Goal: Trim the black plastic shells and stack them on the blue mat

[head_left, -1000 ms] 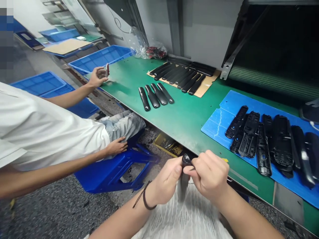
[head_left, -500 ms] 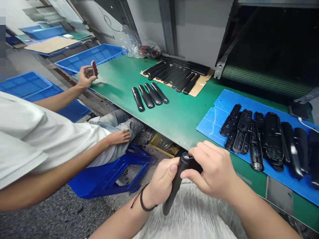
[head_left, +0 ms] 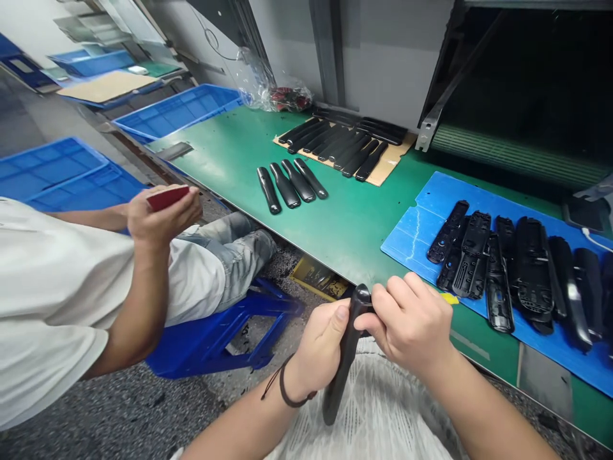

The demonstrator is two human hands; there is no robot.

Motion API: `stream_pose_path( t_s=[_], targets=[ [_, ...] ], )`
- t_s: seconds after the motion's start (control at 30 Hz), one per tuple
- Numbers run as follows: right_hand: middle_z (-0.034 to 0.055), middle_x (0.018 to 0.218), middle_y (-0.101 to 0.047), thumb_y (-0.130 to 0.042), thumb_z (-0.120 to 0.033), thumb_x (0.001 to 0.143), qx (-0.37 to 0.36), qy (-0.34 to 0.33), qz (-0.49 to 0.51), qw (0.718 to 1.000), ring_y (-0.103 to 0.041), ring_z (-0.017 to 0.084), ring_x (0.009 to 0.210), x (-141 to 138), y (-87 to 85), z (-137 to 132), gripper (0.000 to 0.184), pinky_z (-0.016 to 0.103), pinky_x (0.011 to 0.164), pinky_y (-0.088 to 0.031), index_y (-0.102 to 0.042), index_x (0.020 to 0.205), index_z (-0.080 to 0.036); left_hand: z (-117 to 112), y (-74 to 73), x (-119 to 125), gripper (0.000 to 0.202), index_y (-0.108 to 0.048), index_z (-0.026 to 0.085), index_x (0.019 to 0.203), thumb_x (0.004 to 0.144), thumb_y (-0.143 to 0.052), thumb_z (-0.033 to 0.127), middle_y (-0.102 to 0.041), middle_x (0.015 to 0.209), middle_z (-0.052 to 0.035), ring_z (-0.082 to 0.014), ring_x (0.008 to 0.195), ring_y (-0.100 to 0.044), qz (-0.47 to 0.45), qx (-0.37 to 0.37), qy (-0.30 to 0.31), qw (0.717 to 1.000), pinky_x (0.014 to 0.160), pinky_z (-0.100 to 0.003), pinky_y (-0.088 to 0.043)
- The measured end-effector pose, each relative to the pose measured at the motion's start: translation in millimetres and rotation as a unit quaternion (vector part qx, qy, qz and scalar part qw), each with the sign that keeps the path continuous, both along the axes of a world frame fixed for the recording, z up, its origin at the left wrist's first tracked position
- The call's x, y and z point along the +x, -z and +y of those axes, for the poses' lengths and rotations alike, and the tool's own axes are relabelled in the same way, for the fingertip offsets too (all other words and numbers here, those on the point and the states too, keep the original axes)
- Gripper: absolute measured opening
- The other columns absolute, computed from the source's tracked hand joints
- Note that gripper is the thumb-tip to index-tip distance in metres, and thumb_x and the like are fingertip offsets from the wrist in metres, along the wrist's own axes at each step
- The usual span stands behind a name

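My left hand [head_left: 326, 348] is closed around a long black plastic casing [head_left: 341, 383], its glossy rounded end up and its body slanting down over my lap. Curled close against the casing's upper end is my right hand [head_left: 412, 319], thumb and fingers closed. From behind its knuckles pokes the yellow end of a slim tool [head_left: 449, 298]; the fingers hide the rest. Nearest to this hand, several black casing parts [head_left: 472, 255] lie on a blue sheet [head_left: 407, 239] to the right.
Four-sided green bench [head_left: 345, 230] carries several black casings [head_left: 291, 185] and more on cardboard [head_left: 383, 171]. At left, a co-worker's hand [head_left: 165, 214] holds a dark red pad [head_left: 167, 198]. A blue stool [head_left: 220, 332] and blue crates [head_left: 182, 112] stand nearby; a yellow bin [head_left: 318, 279] sits below.
The yellow tool end now shows behind my right hand. My hands and the casing sit slightly further right in view. The co-worker has drawn the pad off the bench, towards the body.
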State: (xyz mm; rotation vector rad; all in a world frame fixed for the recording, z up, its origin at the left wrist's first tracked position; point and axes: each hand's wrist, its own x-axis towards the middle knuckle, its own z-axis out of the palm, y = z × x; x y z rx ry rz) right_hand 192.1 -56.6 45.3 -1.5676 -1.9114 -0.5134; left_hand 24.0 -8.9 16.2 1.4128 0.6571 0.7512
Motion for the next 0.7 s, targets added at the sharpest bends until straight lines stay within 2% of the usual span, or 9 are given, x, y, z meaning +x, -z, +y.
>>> stream_pose_path(
  t_s=[0.17, 0.3, 0.43, 0.7],
  targets=[
    [0.0025, 0.066, -0.045, -0.03, -0.062, 0.109, -0.023, -0.016, 0.006, 1.0, -0.031, 0.019, 0.069, -7.4, 6.9, -0.3, 0.064, 0.036, 0.062, -0.02, -0.061, 0.072, -0.02, 5.2, -4.8, 5.2, 0.058, -0.055, 0.016, 0.072, 0.105, -0.041, 0.062, -0.048, 0.067, -0.0009, -0.0124, 0.061, -0.037, -0.003, -0.016, -0.043, 0.999, 0.057, -0.028, -0.033],
    [0.003, 0.067, -0.047, -0.024, -0.069, 0.106, -0.047, -0.041, 0.018, 0.998, -0.031, 0.02, 0.069, -15.2, 14.8, -3.1, 0.07, 0.036, 0.062, -0.02, -0.061, 0.072, -0.02, 10.2, -5.4, 8.6, 0.06, -0.051, 0.017, 0.071, 0.103, -0.042, 0.067, -0.043, 0.062, 0.0016, -0.0116, 0.056, -0.036, 0.001, -0.063, -0.08, 0.995, 0.053, -0.028, -0.032],
    [0.0033, 0.067, -0.048, -0.024, -0.072, 0.105, -0.062, -0.04, 0.032, 0.997, -0.032, 0.02, 0.069, -18.6, 22.8, -8.3, 0.072, 0.035, 0.062, -0.02, -0.061, 0.072, -0.02, 12.8, -1.1, 13.1, 0.059, -0.048, 0.018, 0.069, 0.103, -0.042, 0.067, -0.042, 0.059, 0.0024, -0.0109, 0.054, -0.037, -0.021, -0.097, -0.092, 0.991, 0.052, -0.027, -0.032],
    [0.0028, 0.068, -0.048, -0.025, -0.069, 0.106, -0.093, -0.046, 0.052, 0.993, -0.033, 0.019, 0.07, -16.6, 28.8, -13.7, 0.069, 0.035, 0.063, -0.021, -0.059, 0.072, -0.02, 18.6, -0.5, 22.8, 0.064, -0.046, 0.02, 0.065, 0.1, -0.04, 0.073, -0.044, 0.058, 0.0011, -0.0118, 0.052, -0.038, -0.008, -0.085, -0.128, 0.988, 0.049, -0.028, -0.034]
  ],
)
